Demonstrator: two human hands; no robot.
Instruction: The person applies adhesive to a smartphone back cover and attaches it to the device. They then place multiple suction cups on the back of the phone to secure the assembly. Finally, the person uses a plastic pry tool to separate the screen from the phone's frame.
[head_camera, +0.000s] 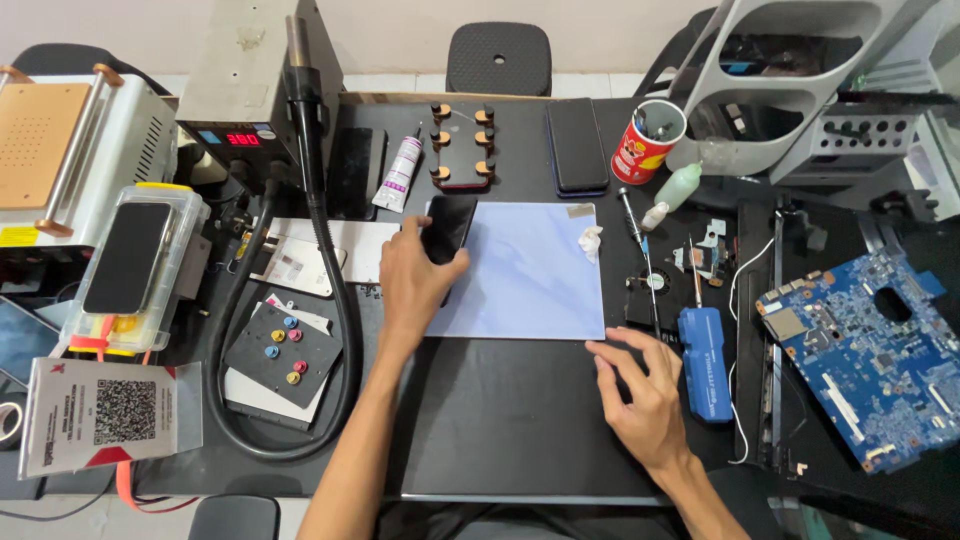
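Gripping a phone (447, 228), the left hand (415, 285) could drop it on the table (500, 420); the right hand (640, 395) rests open.

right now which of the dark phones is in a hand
The phone at the top left corner of the pale blue mat, gripped by the left hand. The other phones lie untouched, one at the desk's back edge.

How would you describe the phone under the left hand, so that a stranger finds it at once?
Find the pale blue mat in the middle of the desk. At its upper left corner lies a black phone, tilted, gripped by the left hand. The other dark phone lies untouched beyond the mat.
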